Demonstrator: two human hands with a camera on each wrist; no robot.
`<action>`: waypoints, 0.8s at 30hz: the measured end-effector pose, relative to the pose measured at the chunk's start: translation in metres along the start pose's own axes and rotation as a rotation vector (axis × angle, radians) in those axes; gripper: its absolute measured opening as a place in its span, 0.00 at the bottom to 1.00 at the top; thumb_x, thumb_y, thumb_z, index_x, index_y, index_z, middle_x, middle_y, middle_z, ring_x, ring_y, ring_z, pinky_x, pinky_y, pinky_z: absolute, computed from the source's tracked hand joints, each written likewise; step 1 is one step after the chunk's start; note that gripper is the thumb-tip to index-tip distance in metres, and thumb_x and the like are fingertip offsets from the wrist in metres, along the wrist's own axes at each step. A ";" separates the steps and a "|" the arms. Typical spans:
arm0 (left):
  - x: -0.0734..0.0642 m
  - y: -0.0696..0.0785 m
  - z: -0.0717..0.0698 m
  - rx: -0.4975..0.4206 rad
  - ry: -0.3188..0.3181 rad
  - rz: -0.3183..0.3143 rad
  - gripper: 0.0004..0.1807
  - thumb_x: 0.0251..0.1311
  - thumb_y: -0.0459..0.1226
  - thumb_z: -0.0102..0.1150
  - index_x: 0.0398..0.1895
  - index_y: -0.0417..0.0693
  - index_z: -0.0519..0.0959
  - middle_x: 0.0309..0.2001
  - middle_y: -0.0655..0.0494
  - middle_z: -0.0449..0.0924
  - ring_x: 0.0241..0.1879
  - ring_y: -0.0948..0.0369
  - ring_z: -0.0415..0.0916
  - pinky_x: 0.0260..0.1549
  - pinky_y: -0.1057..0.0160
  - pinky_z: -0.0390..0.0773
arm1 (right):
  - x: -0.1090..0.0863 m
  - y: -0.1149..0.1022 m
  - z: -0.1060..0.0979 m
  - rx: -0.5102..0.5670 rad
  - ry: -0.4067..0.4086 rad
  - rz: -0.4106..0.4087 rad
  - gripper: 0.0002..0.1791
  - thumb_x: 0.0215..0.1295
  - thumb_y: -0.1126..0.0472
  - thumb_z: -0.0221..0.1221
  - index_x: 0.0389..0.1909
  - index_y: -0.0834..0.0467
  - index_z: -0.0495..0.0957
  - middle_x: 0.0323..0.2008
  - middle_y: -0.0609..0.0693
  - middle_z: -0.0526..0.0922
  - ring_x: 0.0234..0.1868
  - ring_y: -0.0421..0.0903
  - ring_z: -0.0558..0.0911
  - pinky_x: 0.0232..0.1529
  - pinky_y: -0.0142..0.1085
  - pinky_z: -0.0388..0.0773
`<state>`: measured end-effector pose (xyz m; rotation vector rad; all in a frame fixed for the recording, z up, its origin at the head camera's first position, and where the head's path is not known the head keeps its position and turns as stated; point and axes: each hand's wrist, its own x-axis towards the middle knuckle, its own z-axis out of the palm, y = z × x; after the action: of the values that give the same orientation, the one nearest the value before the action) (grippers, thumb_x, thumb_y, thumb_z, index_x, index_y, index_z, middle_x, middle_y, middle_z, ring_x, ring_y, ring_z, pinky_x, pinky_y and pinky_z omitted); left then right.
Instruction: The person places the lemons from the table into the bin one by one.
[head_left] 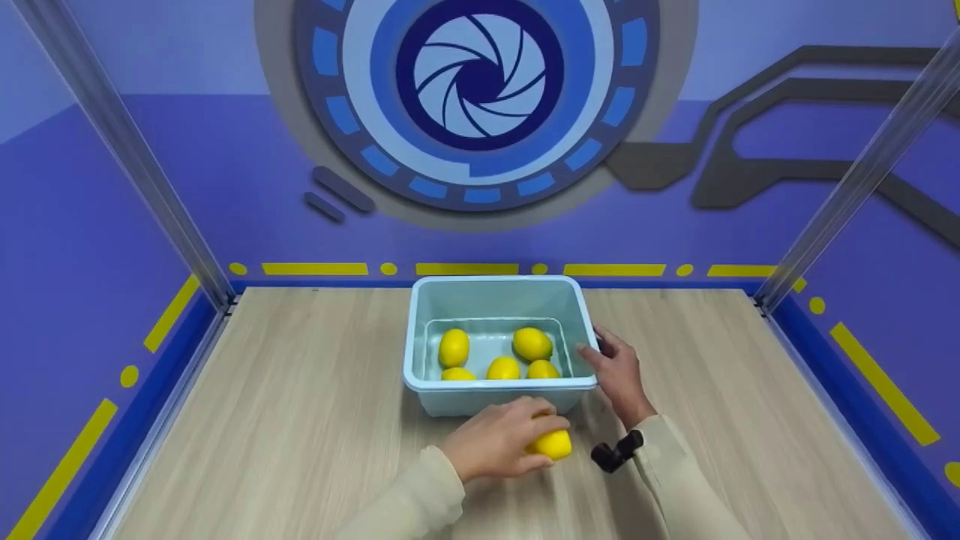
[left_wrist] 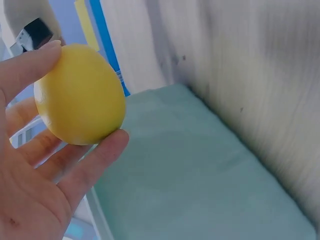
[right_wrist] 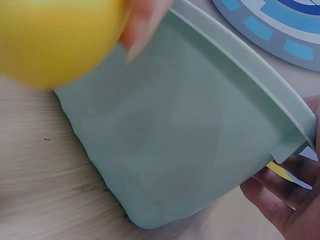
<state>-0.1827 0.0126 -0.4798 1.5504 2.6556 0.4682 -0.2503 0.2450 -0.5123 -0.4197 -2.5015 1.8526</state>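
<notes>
My left hand (head_left: 499,439) grips a yellow lemon (head_left: 553,445) just in front of the pale blue-green plastic bin (head_left: 499,280). In the left wrist view, the thumb and fingers wrap the lemon (left_wrist: 82,95) from its sides. Several more lemons (head_left: 532,344) lie on the floor of the bin, the nearest ones partly hidden by its front rim. My right hand (head_left: 619,375) holds the bin's right side at the rim, thumb over the edge and fingers outside. From the right wrist, the bin's outer wall (right_wrist: 165,130) fills the middle, with the right-hand fingers (right_wrist: 272,197) beside the rim.
The bin stands on a light wood-grain table (head_left: 300,420), near the blue back wall (head_left: 225,187) with its printed round emblem. Metal posts (head_left: 150,172) rise at both back corners. A black wrist device (head_left: 619,451) sits at the right cuff.
</notes>
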 end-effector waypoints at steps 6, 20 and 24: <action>0.000 0.001 -0.014 0.023 0.043 0.018 0.25 0.64 0.52 0.57 0.64 0.64 0.71 0.58 0.61 0.73 0.53 0.64 0.72 0.55 0.68 0.76 | 0.000 0.001 -0.001 0.002 -0.006 -0.008 0.32 0.69 0.56 0.55 0.73 0.51 0.59 0.71 0.57 0.65 0.69 0.55 0.68 0.67 0.48 0.67; -0.002 0.000 -0.033 0.073 0.169 0.046 0.25 0.62 0.51 0.60 0.62 0.62 0.72 0.58 0.60 0.74 0.53 0.64 0.74 0.52 0.68 0.78 | -0.002 0.003 -0.001 0.007 0.003 -0.063 0.29 0.69 0.57 0.55 0.71 0.51 0.63 0.68 0.57 0.68 0.66 0.55 0.72 0.64 0.47 0.71; -0.002 -0.001 -0.035 0.081 0.178 0.047 0.24 0.62 0.51 0.60 0.62 0.61 0.73 0.58 0.60 0.74 0.52 0.64 0.74 0.52 0.68 0.79 | -0.002 0.002 -0.001 0.005 0.006 -0.062 0.29 0.69 0.57 0.55 0.71 0.51 0.63 0.69 0.57 0.68 0.67 0.55 0.71 0.65 0.47 0.70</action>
<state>-0.1888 0.0019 -0.4468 1.6709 2.8070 0.5308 -0.2478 0.2464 -0.5139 -0.3435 -2.4759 1.8317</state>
